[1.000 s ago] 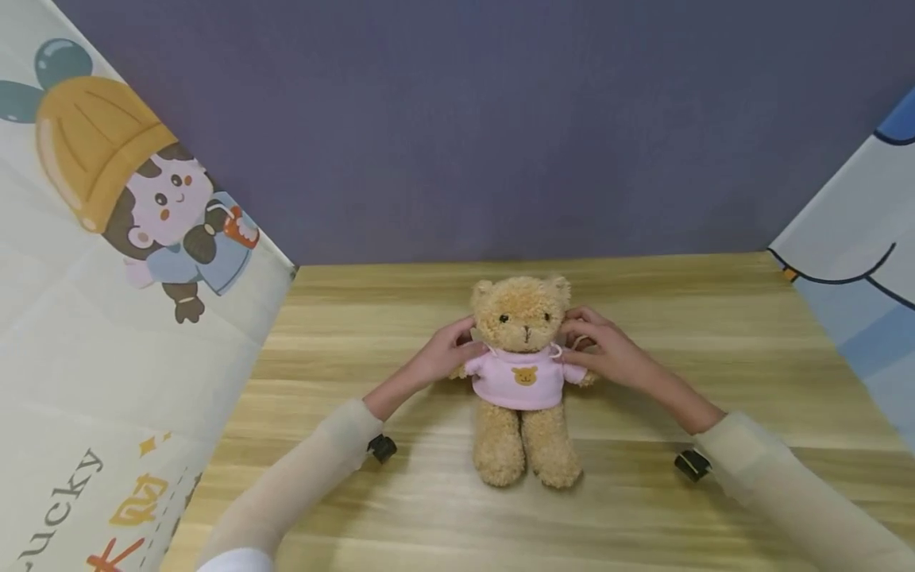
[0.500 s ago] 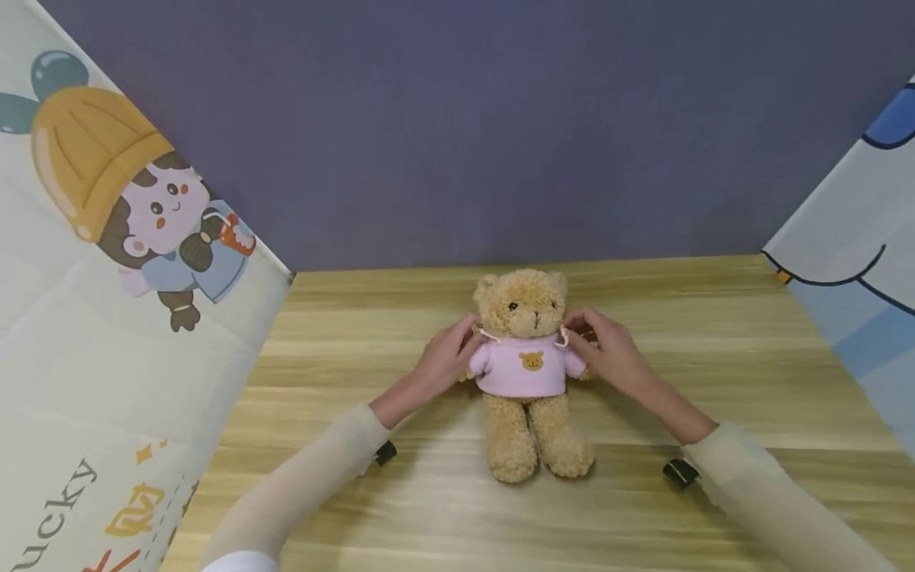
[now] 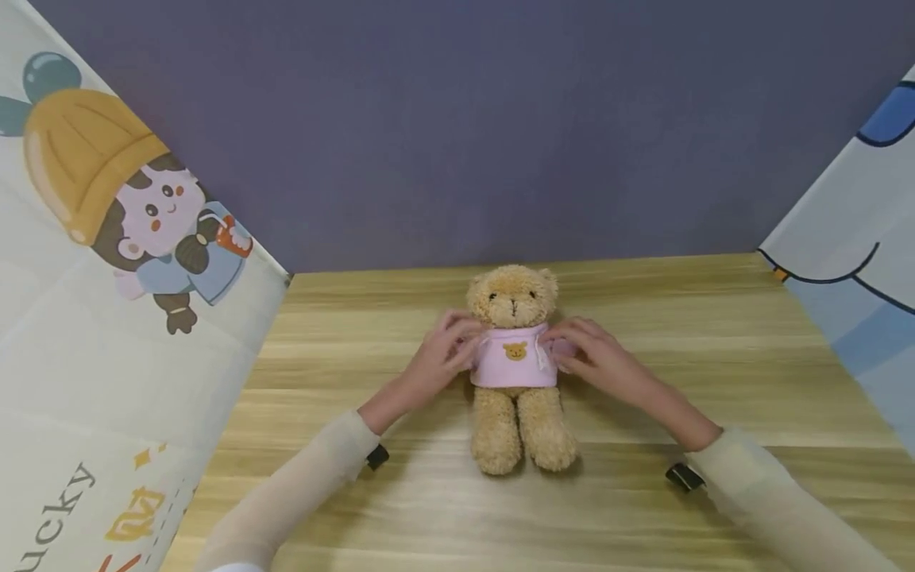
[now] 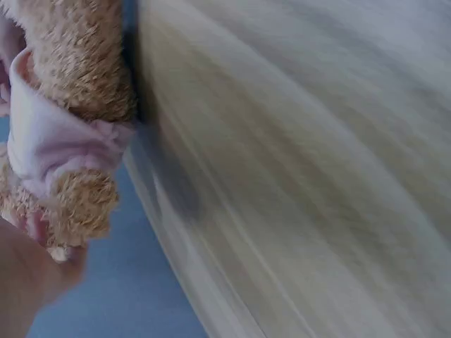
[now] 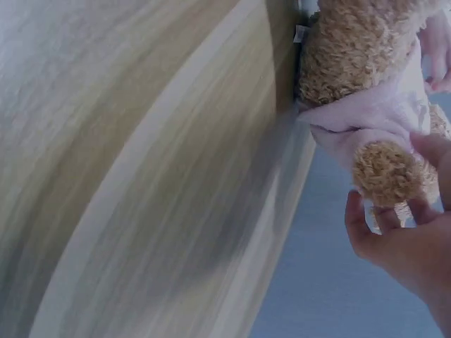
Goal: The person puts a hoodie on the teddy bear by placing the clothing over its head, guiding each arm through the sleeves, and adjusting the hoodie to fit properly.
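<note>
A tan teddy bear (image 3: 511,298) lies on its back on the wooden table (image 3: 443,516), legs toward me. It wears a pink top (image 3: 511,369) with a small bear face on the chest. A white cord (image 3: 541,353) hangs from the collar down the right side of the chest. My left hand (image 3: 432,353) holds the bear at its left-side shoulder and arm, fingers bent. On the other side, my right hand (image 3: 600,357) grips the sleeve and arm between thumb and fingers. In the right wrist view, the thumb touches the pink cloth and the furry paw (image 5: 386,172) pokes out.
A dark blue-grey panel (image 3: 443,135) rises behind the table's far edge. Printed cloths stand at both sides, a cartoon figure (image 3: 160,206) on the left one and blue-white shapes (image 3: 829,230) on the right. Black clips (image 3: 685,477) sit at both cuffs.
The bear has shifted slightly away and straightened after a slant. Both hands have moved from beside the head and collar to the shoulders. The right cord now hangs lower; the left one is hidden.
</note>
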Available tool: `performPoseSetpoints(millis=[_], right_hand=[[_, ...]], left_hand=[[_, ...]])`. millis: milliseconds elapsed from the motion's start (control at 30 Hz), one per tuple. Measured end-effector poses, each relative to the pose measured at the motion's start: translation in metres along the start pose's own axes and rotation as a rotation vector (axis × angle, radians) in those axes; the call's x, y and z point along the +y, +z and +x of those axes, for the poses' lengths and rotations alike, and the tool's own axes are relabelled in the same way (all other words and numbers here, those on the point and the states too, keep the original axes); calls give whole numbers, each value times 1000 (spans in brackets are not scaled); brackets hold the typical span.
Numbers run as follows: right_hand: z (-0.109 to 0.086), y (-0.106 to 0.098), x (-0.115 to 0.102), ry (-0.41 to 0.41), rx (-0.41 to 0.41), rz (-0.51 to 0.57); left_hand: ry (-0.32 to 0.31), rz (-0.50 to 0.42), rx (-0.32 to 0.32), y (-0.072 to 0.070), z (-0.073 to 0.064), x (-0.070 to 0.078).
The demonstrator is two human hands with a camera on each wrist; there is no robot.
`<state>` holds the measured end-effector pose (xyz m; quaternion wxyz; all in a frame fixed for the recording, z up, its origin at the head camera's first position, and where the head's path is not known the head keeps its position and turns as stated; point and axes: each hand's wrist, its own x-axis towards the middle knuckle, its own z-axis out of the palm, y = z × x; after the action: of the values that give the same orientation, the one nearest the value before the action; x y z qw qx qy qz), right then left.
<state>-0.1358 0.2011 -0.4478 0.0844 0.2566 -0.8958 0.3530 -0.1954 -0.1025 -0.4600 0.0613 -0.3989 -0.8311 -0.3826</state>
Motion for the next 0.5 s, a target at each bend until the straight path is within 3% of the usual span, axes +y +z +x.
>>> performPoseSetpoints(millis=[100, 233, 367, 500], right_hand=[[3, 0, 2, 84, -8, 42], [5, 2, 4, 74, -69, 36], [4, 6, 5, 29, -112, 40], [1, 4, 5, 119, -118, 84]], left_hand=[[-274, -227, -18, -3, 6, -6], [-519, -406, -188, -2, 12, -14], [-609, -486, -268, -3, 10, -16], [-621, -562, -306, -13, 6, -16]])
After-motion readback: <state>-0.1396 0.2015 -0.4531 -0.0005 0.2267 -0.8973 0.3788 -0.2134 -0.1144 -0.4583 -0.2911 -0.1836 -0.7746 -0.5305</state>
